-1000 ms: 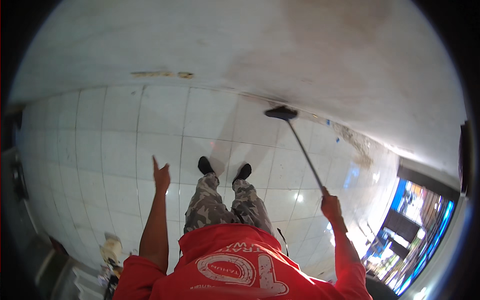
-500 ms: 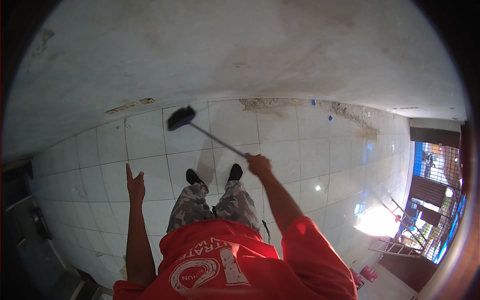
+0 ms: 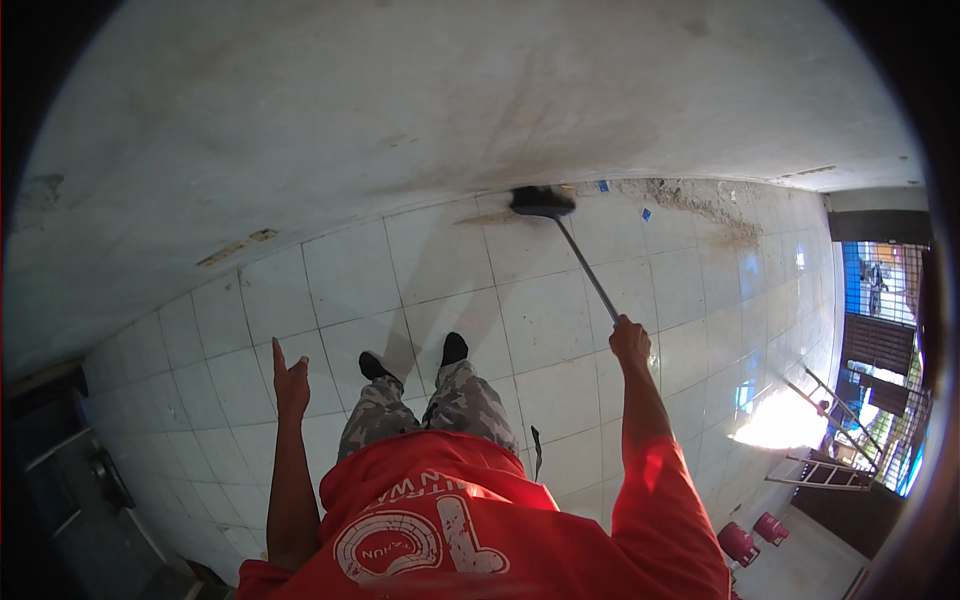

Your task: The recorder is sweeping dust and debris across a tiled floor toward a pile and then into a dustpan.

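Note:
A broom (image 3: 588, 268) with a grey stick and dark bristles is gripped near the top of its visible handle by my right hand (image 3: 630, 342), at the right of my body. Its head meets the tiled floor at the foot of the far wall, over the left part of a strip of grey-brown debris (image 3: 700, 203). Out to the left, my left hand (image 3: 291, 381) hangs above the tiles with its fingers stretched and nothing in it. Two small blue scraps, one of them a blue scrap (image 3: 646, 214), lie close to the debris.
A stained pale wall (image 3: 400, 110) rises along the far side. On the right stand a ladder (image 3: 825, 472), a barred opening (image 3: 885, 320) and red canisters (image 3: 738, 543). Sunlight glares on the floor by the ladder. A dark door (image 3: 80, 500) is at the left.
My right hand has swung the broom rightward along the wall, from bare tiles at the left to the debris. My left hand stays stretched out, shifted slightly in view.

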A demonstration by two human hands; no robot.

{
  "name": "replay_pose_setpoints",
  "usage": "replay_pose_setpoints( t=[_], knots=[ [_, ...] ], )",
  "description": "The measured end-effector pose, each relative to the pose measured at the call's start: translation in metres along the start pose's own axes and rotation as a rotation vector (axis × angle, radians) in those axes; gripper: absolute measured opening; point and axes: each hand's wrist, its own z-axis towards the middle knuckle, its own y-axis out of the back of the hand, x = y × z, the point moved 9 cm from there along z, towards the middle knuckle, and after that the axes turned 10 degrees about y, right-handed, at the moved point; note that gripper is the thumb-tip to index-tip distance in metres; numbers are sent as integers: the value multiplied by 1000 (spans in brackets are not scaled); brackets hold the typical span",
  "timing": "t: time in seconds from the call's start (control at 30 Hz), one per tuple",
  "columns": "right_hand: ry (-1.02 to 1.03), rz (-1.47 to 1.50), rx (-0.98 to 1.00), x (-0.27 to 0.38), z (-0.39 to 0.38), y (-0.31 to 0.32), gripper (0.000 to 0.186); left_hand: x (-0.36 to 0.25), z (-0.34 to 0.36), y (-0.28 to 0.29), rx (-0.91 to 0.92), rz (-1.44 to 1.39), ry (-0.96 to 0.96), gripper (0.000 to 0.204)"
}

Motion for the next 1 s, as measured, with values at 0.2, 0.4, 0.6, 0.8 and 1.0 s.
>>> replay_pose_setpoints(
  t=[0.2, 0.4, 0.6, 0.8, 1.0],
  knots=[
    [41, 168, -73, 8, -91, -14, 35, 6, 10, -15, 21, -23, -54, 74],
    [261, 117, -17, 66, -181, -35, 40, 35, 70, -28, 88, 49, -131, 75],
    [444, 87, 50, 170, -156, -36, 36, -30, 71, -38, -53, 384, -469, 70],
    [360, -7, -31, 168, -99, -35, 28, -45, 61, 3, 101, 10, -205, 70],
    [28, 109, -170, 80, -70, -10, 21, 22, 78, 32, 163, -424, -62, 77]
  ],
)
